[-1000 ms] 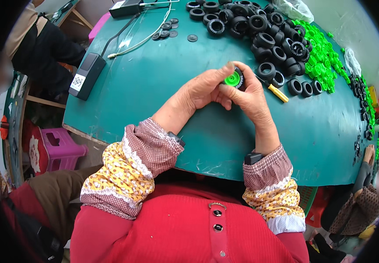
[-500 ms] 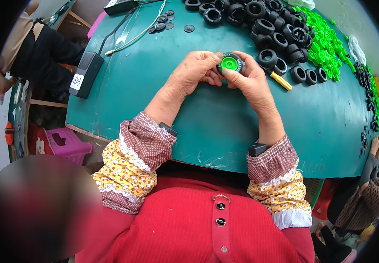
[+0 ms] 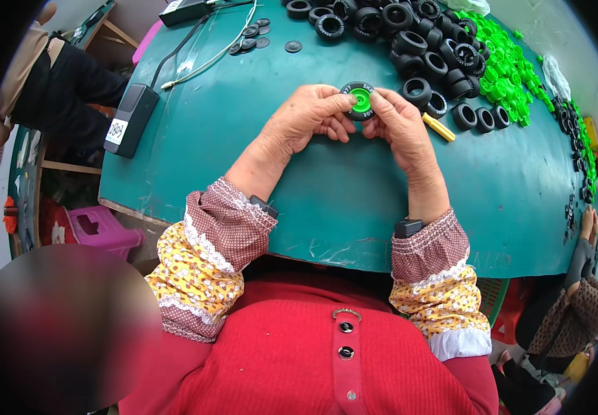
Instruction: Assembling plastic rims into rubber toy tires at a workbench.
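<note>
Between both hands, above the green table [image 3: 340,207], is a small toy wheel [image 3: 360,102]: a black tire with white lettering around a bright green hub. My left hand [image 3: 316,116] pinches its left side, thumb at the edge of the hub. At its right side my right hand [image 3: 397,123] grips it, thumb and fingers on the tire. Close to the right hand lies a screwdriver [image 3: 438,127] with a yellow handle, its front end hidden beside the tires. A heap of black tires [image 3: 409,43] spreads beyond the hands, with three loose tires [image 3: 484,120] to the right.
Green hubs [image 3: 505,69] are piled at the far right. Flat black discs [image 3: 293,46] and a pale cable [image 3: 209,69] lie at the far left, near a black box [image 3: 132,119] with a cord. A purple stool [image 3: 105,229] stands left of the table. Other people are at both sides.
My right thumb has moved off the green hub to the tire's right edge, and the left thumb now reaches onto the wheel. The wheel has turned slightly in my fingers.
</note>
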`<control>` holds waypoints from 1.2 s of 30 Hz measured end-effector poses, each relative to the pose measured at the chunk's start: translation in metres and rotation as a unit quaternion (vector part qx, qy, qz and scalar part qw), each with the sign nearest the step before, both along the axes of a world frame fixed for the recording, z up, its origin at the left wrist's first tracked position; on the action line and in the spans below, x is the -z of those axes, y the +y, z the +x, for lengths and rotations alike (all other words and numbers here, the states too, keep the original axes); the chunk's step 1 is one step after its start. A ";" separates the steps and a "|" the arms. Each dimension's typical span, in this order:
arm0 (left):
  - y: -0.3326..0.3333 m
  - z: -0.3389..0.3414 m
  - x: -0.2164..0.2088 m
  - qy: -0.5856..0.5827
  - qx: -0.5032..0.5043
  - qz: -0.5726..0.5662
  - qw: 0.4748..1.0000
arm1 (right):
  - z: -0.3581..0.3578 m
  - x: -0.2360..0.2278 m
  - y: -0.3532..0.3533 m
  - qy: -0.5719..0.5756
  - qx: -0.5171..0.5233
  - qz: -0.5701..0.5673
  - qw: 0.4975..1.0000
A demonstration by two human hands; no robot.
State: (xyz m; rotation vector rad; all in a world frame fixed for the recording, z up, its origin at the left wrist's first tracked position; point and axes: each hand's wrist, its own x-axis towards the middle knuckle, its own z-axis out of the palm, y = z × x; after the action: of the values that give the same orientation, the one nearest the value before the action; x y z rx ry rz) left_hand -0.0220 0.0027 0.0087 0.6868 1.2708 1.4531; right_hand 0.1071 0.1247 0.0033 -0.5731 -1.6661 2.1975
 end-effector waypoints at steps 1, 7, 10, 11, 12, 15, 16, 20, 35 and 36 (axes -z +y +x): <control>-0.001 0.000 0.001 -0.025 -0.009 -0.009 1.000 | -0.001 -0.002 -0.002 0.000 -0.002 0.003 1.000; -0.001 0.005 0.000 -0.036 -0.042 -0.006 0.998 | -0.002 -0.001 -0.002 -0.010 -0.001 -0.069 0.998; 0.001 0.008 -0.001 0.018 -0.066 -0.012 0.998 | -0.002 -0.005 -0.005 -0.017 0.010 -0.058 0.998; 0.001 0.008 0.000 0.018 -0.069 -0.011 0.997 | -0.003 -0.006 -0.007 -0.024 0.021 -0.064 0.997; 0.001 0.006 0.002 0.022 -0.079 -0.003 0.997 | -0.003 -0.006 -0.009 -0.025 0.018 -0.063 0.998; 0.000 0.002 -0.002 0.036 -0.040 -0.011 0.998 | -0.002 -0.004 -0.010 0.007 -0.007 -0.004 1.000; -0.001 0.002 -0.003 0.048 0.008 -0.030 0.998 | -0.001 -0.003 -0.008 0.007 -0.003 -0.004 1.000; -0.004 0.001 -0.004 -0.065 -0.025 -0.006 0.998 | 0.000 -0.003 -0.006 -0.005 -0.014 0.021 1.000; -0.002 0.001 0.001 -0.047 -0.123 0.043 0.990 | -0.003 -0.003 -0.015 -0.015 -0.013 0.041 0.999; -0.002 0.000 -0.001 -0.024 -0.070 0.021 0.997 | -0.003 -0.003 -0.014 -0.016 -0.013 0.040 0.999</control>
State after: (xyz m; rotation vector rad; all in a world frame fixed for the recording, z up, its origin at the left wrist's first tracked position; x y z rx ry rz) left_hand -0.0220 0.0005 0.0093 0.5962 1.2747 1.6048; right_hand 0.1044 0.1105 0.0062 -0.5709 -1.7799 2.1386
